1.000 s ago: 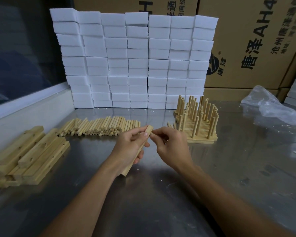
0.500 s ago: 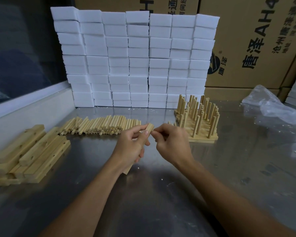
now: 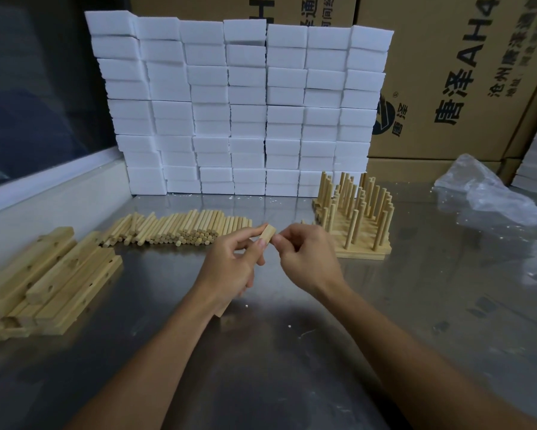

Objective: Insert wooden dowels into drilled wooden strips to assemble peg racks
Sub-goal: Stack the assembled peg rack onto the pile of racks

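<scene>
At the centre of the frame we see the left hand [image 3: 230,268] gripping a wooden strip [image 3: 267,233], fingers and thumb curled round it so that the strip slants from its upper end, just above the fingertips, down to a lower end showing beneath the heel of the hand, close to the metal table [image 3: 292,367]. The right hand [image 3: 307,259] meets the strip's upper end with fingers curled in a pinch; whether a dowel lies between them we cannot tell, since the fingers hide that spot. To the left of centre, behind the hands, a pile of loose dowels [image 3: 180,229] lies flat on the table. At the left edge of the frame, a heap of drilled strips [image 3: 49,280] lies stacked, holes visible along their faces. Right of centre, beside the right hand, finished peg racks [image 3: 357,221] stand with dowels upright. Behind them, across the upper middle, rises a wall of white foam blocks [image 3: 239,103]; cardboard boxes [image 3: 462,72] fill the upper right, and a clear plastic bag [image 3: 484,193] lies at the right.
</scene>
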Motion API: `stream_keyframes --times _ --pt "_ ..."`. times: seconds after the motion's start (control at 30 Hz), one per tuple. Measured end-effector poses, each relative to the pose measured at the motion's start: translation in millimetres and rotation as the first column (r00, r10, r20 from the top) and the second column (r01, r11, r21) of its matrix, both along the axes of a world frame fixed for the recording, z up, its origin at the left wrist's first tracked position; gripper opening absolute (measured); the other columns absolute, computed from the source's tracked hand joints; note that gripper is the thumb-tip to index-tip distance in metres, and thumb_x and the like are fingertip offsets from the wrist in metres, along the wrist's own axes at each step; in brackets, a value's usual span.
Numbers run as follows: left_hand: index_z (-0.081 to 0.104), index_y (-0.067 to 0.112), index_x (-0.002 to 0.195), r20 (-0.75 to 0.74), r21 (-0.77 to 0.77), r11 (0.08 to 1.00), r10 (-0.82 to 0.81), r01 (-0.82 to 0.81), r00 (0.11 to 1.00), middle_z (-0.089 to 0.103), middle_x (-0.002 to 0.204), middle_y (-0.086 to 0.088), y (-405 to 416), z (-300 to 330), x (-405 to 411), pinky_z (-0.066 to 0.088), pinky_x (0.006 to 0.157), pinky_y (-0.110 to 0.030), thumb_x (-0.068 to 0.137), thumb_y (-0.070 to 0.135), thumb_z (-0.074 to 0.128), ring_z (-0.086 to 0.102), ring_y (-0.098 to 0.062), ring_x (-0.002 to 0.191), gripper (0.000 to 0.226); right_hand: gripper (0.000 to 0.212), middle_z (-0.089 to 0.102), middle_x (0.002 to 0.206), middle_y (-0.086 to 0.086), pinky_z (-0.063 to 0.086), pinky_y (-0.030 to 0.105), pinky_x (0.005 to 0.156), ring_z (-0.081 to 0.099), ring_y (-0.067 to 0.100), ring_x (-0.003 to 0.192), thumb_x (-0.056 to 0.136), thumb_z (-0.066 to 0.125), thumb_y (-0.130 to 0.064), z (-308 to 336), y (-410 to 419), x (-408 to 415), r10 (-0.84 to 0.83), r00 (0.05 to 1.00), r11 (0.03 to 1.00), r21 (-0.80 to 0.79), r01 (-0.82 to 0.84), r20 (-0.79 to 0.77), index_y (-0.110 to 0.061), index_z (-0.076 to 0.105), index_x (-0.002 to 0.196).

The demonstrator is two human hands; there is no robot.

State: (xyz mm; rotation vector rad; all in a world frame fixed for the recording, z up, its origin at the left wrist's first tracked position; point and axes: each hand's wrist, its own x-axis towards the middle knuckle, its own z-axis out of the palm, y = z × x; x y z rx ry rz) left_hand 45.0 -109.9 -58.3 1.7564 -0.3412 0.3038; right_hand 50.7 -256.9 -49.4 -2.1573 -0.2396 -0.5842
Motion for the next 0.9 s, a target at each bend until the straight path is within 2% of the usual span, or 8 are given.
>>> stream_keyframes --times 0.13,0.3,0.37,0.47,0.6,0.73,0.8,0.9 --pt "0.066 0.025 0.125 -0.006 -0.011 1.000 -0.004 0.004 1.000 0.060 0.077 -0.008 1 0 1 0.032 0.035 -0.021 0.100 0.018 0.057 0.044 -0.026 0.048 0.028 0.025 0.064 0.059 -0.001 0.045 0.025 0.056 0.054 0.004 0.052 0.094 0.064 -0.023 6 -7 2 0.109 0.976 0.972 0.225 -0.065 -0.191 -0.011 0.071 0.074" --pt "0.065 0.028 0.123 -0.069 -0.047 0.999 0.007 -0.011 0.998 0.062 0.079 -0.009 1 -1 6 0.033 0.035 -0.022 0.101 0.020 0.055 0.045 -0.024 0.047 0.026 0.029 0.072 0.067 0.000 0.050 0.027 0.058 0.063 0.005 0.056 0.097 0.061 -0.030 1 -4 -2 0.102 0.988 0.976 0.202 -0.077 -0.113 -0.011 0.073 0.079" --pt "0.064 0.024 0.121 -0.142 -0.151 0.987 0.034 -0.056 0.989 0.063 0.079 -0.010 2 -2 8 0.034 0.035 -0.022 0.100 0.024 0.056 0.046 -0.018 0.043 0.023 0.036 0.073 0.074 0.003 0.054 0.032 0.064 0.070 0.014 0.067 0.100 0.052 -0.035 1 -3 -1 0.071 0.995 0.952 0.303 -0.045 -0.076 -0.012 0.073 0.081" --pt "0.065 0.015 0.111 -0.320 -0.409 0.888 0.074 -0.209 0.944 0.063 0.080 -0.014 7 -2 11 0.034 0.034 -0.022 0.100 0.027 0.058 0.046 -0.015 0.039 0.019 0.038 0.073 0.078 0.003 0.050 0.026 0.065 0.070 0.016 0.075 0.103 0.045 -0.032 -1 -10 3 0.008 0.996 0.916 0.399 0.027 -0.086 -0.014 0.072 0.083" --pt "0.063 0.007 0.102 -0.442 -0.593 0.736 0.040 -0.325 0.896 0.063 0.075 -0.015 21 -2 18 0.037 0.034 -0.020 0.103 0.016 0.050 0.049 -0.014 0.037 0.017 0.015 0.069 0.091 -0.009 0.053 0.025 0.079 0.065 0.006 0.086 0.096 0.058 -0.022 -13 -13 10 -0.064 0.992 0.998 -0.018 0.063 -0.107 -0.015 0.070 0.101" --pt "0.062 0.003 0.109 -0.466 -0.638 0.689 0.011 -0.345 0.885 0.062 0.071 -0.013 25 -3 22 0.037 0.034 -0.020 0.103 0.016 0.048 0.049 -0.015 0.039 0.020 0.035 0.061 0.123 0.005 0.047 0.032 0.091 0.059 0.021 0.108 0.095 0.058 -0.028 -13 -7 29 -0.156 0.986 0.910 -0.398 0.118 -0.065 -0.012 0.060 0.126" --pt "0.062 0.004 0.111 -0.468 -0.639 0.688 0.005 -0.343 0.884 0.062 0.073 -0.013 24 -4 23 0.038 0.035 -0.020 0.103 0.015 0.048 0.050 -0.015 0.039 0.019 0.032 0.059 0.119 0.010 0.047 0.036 0.088 0.058 0.026 0.106 0.095 0.056 -0.029 -8 -2 43 -0.197 0.978 0.843 -0.521 0.133 -0.071 -0.009 0.058 0.120" --pt "0.061 0.003 0.115 -0.467 -0.636 0.694 0.002 -0.338 0.884 0.061 0.076 -0.014 24 -4 24 0.037 0.035 -0.020 0.103 0.016 0.047 0.049 -0.016 0.040 0.022 0.017 0.058 0.106 0.012 0.046 0.037 0.078 0.056 0.029 0.095 0.095 0.050 -0.027 2 2 61 -0.266 0.957 0.775 -0.617 0.140 -0.118 -0.010 0.050 0.094"
